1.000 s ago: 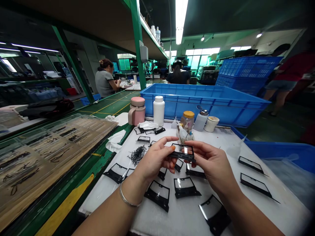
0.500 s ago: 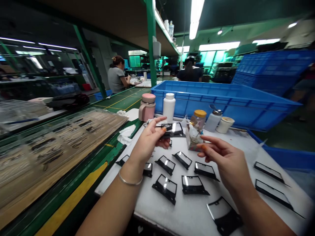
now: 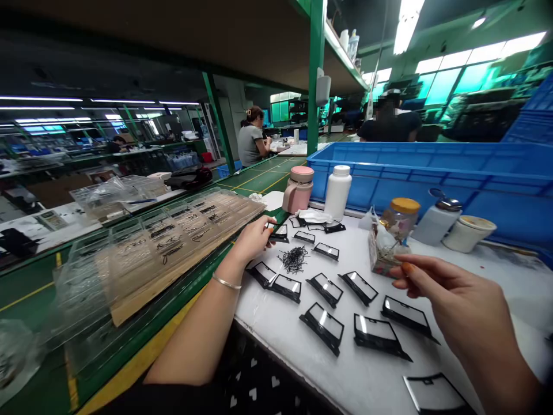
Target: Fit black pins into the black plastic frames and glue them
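Note:
My left hand [image 3: 254, 241] is at the left edge of the white tabletop, thumb and fingertips pinched together. A black-framed clear window piece [image 3: 280, 233] shows right beside those fingertips. Whether the fingers grip it is unclear. My right hand [image 3: 460, 300] hovers over the right side, its thumb and index finger pressed together near a small box [image 3: 380, 262] with crumpled plastic in it. Anything in that pinch is too small to make out. Between the hands lie a tangle of thin black strips [image 3: 294, 259] and several more black-framed window pieces, one of them a frame [image 3: 325, 288] near the middle.
Behind the work stand a pink mug [image 3: 299, 190], a white bottle [image 3: 338, 193], a yellow-lidded jar [image 3: 401, 216], a pump bottle [image 3: 438, 222] and a cream tub [image 3: 469, 233]. A large blue crate [image 3: 432, 167] backs them. Clear compartment trays [image 3: 173, 230] lie left. Two people sit beyond.
The camera view has turned left. My left hand has shifted left from in front of the rear frames, uncovering the black tangle. My right hand keeps its pinch near the small box.

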Motion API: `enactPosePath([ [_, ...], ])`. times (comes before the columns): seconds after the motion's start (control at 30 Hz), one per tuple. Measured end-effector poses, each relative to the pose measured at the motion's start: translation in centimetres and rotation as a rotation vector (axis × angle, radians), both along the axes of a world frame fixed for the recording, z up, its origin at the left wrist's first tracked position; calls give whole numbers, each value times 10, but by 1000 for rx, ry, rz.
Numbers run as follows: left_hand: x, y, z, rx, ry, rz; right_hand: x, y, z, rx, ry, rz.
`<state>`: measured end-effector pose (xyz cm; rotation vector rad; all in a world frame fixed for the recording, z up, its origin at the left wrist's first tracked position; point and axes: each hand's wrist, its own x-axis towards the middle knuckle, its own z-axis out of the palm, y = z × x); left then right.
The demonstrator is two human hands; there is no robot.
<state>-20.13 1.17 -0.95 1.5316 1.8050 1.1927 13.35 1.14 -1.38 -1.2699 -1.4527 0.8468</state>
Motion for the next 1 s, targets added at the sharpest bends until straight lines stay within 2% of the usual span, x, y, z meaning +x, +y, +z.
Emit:
enactPosePath([
  [0.13, -12, 5, -7, -54, -13, 22, 0, 0, 0, 12, -25, -6],
  [0.27, 2, -4, 2, -64, -101, -73, 4, 4, -4, 8, -25, 0],
  [0.37, 31, -18, 14, -73, -164, -212, 5, 8, -7, -15, 57, 66],
  [0.47, 70, -31, 24, -56, -166, -412, 1, 7, -8, -122, 173, 236],
  [0.53, 96, -35, 28, -42, -65, -511, -4, 4, -6, -188, 221, 326],
  [0.6, 118, -33, 31, 12, 93, -575, -6, 1, -2, -204, 213, 355],
  [0.73, 145, -19, 37, 135, 305, -626, 1, 3, 5, -156, 99, 323],
  [0.87, 155, -6, 45, 167, 405, -619, 15, 11, 6, -100, 16, 260],
  [0.93, 156, -3, 47, 186, 417, -598, 19, 14, 5, -84, -43, 206],
  [1.0, 156, -3, 45, 287, 356, -545, 22, 15, 4, -74, -119, 127],
])
